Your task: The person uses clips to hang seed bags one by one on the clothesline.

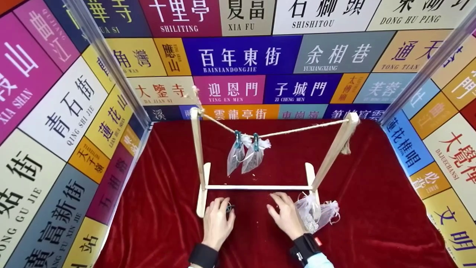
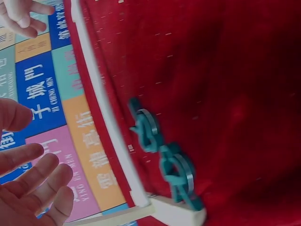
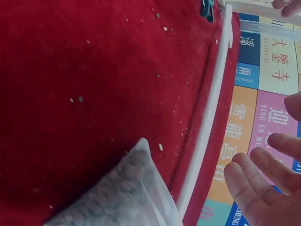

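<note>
In the head view my left hand (image 1: pixel 217 223) hovers by the left foot of a wooden frame, fingers loosely bent and holding nothing. Two teal clothespins (image 2: pixel 176 172) lie on the red cloth below it in the left wrist view. My right hand (image 1: pixel 285 216) is also free, its fingers relaxed and spread. Close beside it, by the frame's right foot, are white drawstring mesh bags (image 1: pixel 327 213); a filled bag (image 3: pixel 124 188) with greyish bits inside shows in the right wrist view. Two more mesh bags (image 1: pixel 253 160) hang from the rope (image 1: pixel 301 129), each under a teal clothespin (image 1: pixel 256 141).
The wooden frame (image 1: pixel 260 187) has two uprights joined by a low crossbar, with the rope sagging between their tops. Small pale crumbs dot the red cloth (image 1: pixel 163 208). Panels of coloured signs (image 1: pixel 241 56) wall the back and both sides.
</note>
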`<control>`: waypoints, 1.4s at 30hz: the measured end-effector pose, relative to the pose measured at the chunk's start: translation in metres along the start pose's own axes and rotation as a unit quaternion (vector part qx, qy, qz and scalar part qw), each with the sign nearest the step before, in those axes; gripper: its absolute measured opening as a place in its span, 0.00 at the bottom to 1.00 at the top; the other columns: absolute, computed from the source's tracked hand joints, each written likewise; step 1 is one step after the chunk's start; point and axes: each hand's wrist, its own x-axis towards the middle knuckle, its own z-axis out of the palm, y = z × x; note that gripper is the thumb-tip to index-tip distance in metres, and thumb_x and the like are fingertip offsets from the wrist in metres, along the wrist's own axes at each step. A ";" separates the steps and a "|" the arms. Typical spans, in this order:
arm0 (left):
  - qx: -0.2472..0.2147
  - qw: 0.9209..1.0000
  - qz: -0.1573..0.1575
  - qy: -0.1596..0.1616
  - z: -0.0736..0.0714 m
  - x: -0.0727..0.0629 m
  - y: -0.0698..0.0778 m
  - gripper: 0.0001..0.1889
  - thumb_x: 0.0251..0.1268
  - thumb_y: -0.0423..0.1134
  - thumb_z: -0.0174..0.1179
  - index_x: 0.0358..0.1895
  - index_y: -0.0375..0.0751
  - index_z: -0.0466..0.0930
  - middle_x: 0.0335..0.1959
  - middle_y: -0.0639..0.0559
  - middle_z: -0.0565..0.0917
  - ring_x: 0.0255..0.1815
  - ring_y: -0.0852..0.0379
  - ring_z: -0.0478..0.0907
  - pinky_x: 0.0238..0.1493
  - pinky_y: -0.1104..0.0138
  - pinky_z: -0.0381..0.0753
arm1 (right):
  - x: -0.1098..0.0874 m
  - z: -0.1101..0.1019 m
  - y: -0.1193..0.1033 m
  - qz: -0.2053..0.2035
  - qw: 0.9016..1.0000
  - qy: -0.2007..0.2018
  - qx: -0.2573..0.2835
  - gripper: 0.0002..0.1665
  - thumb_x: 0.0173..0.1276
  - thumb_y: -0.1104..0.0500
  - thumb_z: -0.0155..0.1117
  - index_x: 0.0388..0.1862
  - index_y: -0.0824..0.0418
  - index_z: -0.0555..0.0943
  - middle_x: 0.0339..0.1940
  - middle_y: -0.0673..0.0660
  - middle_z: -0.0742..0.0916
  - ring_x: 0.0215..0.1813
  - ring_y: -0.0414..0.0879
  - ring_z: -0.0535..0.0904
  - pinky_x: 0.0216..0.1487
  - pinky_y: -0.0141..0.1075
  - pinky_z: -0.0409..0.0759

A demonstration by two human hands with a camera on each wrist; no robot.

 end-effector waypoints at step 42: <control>0.024 0.993 -0.052 -0.103 0.003 -0.007 -0.048 0.19 0.41 0.33 0.75 0.43 0.32 0.88 0.37 0.41 0.83 0.40 0.42 0.80 0.43 0.51 0.82 | 0.002 0.038 -0.048 -0.018 0.987 -0.138 0.083 0.21 0.68 0.61 0.70 0.58 0.68 0.84 0.53 0.59 0.86 0.53 0.53 0.85 0.53 0.44 0.85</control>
